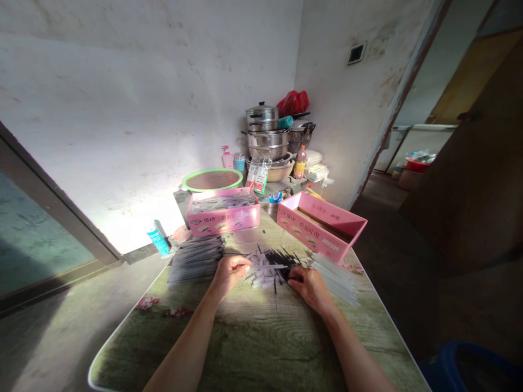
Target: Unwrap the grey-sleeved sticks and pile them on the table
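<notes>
My left hand (231,276) is closed in a pinch on one end of a thin whitish tube (269,267), which points right across the middle of the table. Close to the tube's other end, my right hand (309,287) has its thumb and fingers pressed together; what they hold, if anything, is too small to make out. Between and behind the hands lie a heap of short white pieces (261,279) and a loose bunch of thin black sticks (281,257). Left of my left hand is a stack of long grey-black sticks (195,260). Clear-whitish long strips (337,279) lie beyond my right hand.
Two pink boxes stand at the table's back: the left box (224,220) holds many greyish sticks, the right box (314,231) shows its brown bottom. Behind them are a green-rimmed basin (212,179), stacked steel pots (267,144) and an orange bottle (300,162). A blue can (158,242) stands left.
</notes>
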{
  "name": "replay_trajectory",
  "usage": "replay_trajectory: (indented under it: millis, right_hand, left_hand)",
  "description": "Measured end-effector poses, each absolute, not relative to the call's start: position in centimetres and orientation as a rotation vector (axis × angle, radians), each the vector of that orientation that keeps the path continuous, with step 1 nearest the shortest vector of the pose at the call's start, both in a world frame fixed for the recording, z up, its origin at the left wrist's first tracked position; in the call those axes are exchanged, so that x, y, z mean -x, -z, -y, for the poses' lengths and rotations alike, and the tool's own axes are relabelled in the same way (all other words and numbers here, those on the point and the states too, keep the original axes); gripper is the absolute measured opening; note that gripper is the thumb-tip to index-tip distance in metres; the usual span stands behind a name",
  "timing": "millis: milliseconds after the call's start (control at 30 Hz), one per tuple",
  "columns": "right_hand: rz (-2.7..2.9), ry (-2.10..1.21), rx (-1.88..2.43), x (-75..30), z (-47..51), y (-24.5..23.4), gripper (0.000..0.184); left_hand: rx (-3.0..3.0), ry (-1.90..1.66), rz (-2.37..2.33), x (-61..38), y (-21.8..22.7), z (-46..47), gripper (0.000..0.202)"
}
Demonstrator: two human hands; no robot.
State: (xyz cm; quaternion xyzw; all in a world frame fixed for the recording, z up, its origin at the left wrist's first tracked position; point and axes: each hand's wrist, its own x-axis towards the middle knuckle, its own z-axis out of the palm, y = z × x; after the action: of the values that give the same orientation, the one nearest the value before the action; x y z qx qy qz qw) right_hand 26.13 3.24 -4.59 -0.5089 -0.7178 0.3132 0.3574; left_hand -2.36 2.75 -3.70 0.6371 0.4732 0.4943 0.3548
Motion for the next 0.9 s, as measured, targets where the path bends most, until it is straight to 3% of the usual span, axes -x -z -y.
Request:
replay_trajectory:
  millis: [367,633,900]
  right_hand:
    - [1.774,-0.889,1.213,-26.0,-2.7,3.3,0.024]
    - [1.124,-0.838,1.27,-28.5,-3.6,3.2,0.023]
    - [1.628,-0.508,1.646,-27.6,-3.0,2.8,0.017]
  left_hand:
    - [-1.632,-1.178,-1.254,2.0,3.6,-2.5,0.013]
    - [-1.531,-1.354,-1.444,3.1,2.8,-2.7,0.018]
    - [-1.507,-1.365,-1.495,3.1,3.0,-2.6,0.018]
